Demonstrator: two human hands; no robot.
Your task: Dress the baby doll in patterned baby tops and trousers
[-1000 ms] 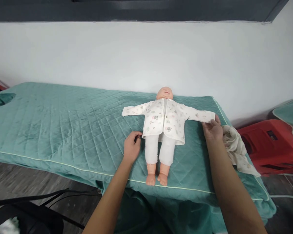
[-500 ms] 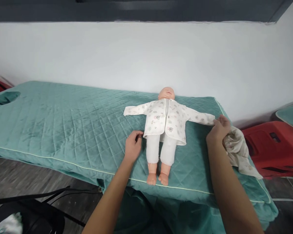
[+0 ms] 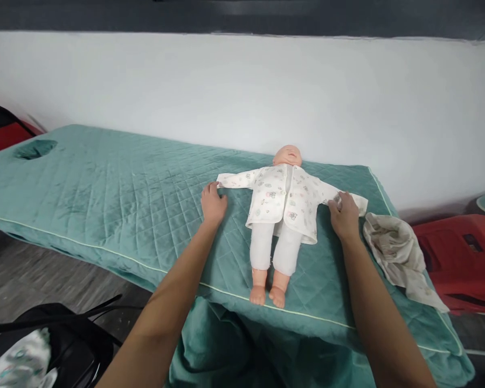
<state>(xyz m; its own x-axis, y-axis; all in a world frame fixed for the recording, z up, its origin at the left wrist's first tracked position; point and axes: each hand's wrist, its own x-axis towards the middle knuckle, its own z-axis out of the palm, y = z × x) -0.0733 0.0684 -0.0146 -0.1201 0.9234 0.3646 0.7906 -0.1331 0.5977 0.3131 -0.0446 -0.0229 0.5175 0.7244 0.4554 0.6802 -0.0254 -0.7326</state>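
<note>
A baby doll [image 3: 288,155] lies on its back with its arms spread out. It wears a white printed baby jacket [image 3: 267,196], the front edges meeting near the chest, and white trousers [image 3: 262,249]; its feet are bare. My left hand [image 3: 214,205] is at the cuff of the sleeve on the left, fingers curled onto its edge. Around the middle of the other sleeve, my right hand [image 3: 344,214] has its fingers closed on the cloth. The cuff end of that sleeve sticks out beyond my right hand and lies flat.
The doll rests on a green quilted bed [image 3: 145,210] against a white wall [image 3: 178,86]. A crumpled beige cloth [image 3: 398,245] lies at the bed's right edge, beside a red plastic stool [image 3: 461,258]. A black chair or bag [image 3: 75,337] with patterned cloth stands lower left.
My left hand has moved up from the jacket's hem to the left cuff. My right hand has shifted from the right cuff inward along the sleeve. The view has turned slightly.
</note>
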